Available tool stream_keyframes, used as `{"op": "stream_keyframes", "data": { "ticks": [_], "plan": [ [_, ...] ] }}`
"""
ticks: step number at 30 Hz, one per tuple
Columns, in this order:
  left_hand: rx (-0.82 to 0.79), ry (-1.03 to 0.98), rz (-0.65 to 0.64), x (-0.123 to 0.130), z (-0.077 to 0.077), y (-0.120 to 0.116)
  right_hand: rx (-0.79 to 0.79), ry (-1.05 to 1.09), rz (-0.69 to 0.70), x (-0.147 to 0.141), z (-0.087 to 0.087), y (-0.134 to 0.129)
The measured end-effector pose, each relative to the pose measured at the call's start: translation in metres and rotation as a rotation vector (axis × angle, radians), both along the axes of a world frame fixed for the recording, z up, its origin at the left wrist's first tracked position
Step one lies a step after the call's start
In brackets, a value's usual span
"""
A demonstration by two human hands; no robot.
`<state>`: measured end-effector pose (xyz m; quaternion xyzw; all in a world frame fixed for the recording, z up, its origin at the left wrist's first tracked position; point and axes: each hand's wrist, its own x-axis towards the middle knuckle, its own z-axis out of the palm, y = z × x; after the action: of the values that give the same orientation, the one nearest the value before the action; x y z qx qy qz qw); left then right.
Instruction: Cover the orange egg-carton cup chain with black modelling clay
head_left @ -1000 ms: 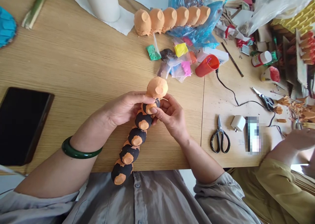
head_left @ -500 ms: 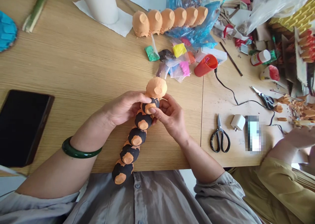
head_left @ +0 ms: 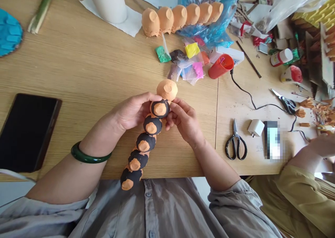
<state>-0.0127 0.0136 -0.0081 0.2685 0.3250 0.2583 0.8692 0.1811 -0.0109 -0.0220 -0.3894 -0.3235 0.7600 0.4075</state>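
Observation:
A long strip of rounded bumps [head_left: 144, 142], coated in orange clay, slants from near my shirt up to the middle of the table. Its far end bump is plain orange; the others carry black clay around orange knobs. My left hand [head_left: 136, 110] grips the strip from the left, thumb lying at the top edge of the second bump. At that bump's right side, my right hand [head_left: 184, 117] is closed, with thumb and forefinger against the edge of the black clay. Its other fingers curl below, partly hidden.
Behind lie a plain orange bumpy strip [head_left: 166, 20], small bags of coloured clay [head_left: 192, 50] and a red cup [head_left: 221, 66]. Scissors [head_left: 236, 142], a white charger [head_left: 255, 127] and a phone [head_left: 272, 140] are right. A tablet [head_left: 27, 131] lies left. A co-worker's arm [head_left: 306, 161] rests far right.
My right thumb has moved off the front of the second bump to its right edge, uncovering the orange knob and black ring. My left hand keeps its hold. The view has shifted slightly.

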Motion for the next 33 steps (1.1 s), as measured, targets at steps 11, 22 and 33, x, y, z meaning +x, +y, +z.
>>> {"op": "stream_keyframes", "data": {
  "ticks": [11, 22, 33],
  "plan": [
    [0.060, 0.064, 0.217, 0.005, -0.005, -0.003, -0.033, -0.050, -0.183, 0.010, -0.010, 0.017],
    [0.130, 0.088, 0.226, 0.008, 0.004, -0.003, 0.033, -0.078, -0.124, 0.013, -0.012, 0.017],
    [0.153, 0.244, 0.278, 0.014, 0.050, -0.024, 0.067, -0.122, 0.024, 0.008, -0.002, 0.010]
  ]
}}
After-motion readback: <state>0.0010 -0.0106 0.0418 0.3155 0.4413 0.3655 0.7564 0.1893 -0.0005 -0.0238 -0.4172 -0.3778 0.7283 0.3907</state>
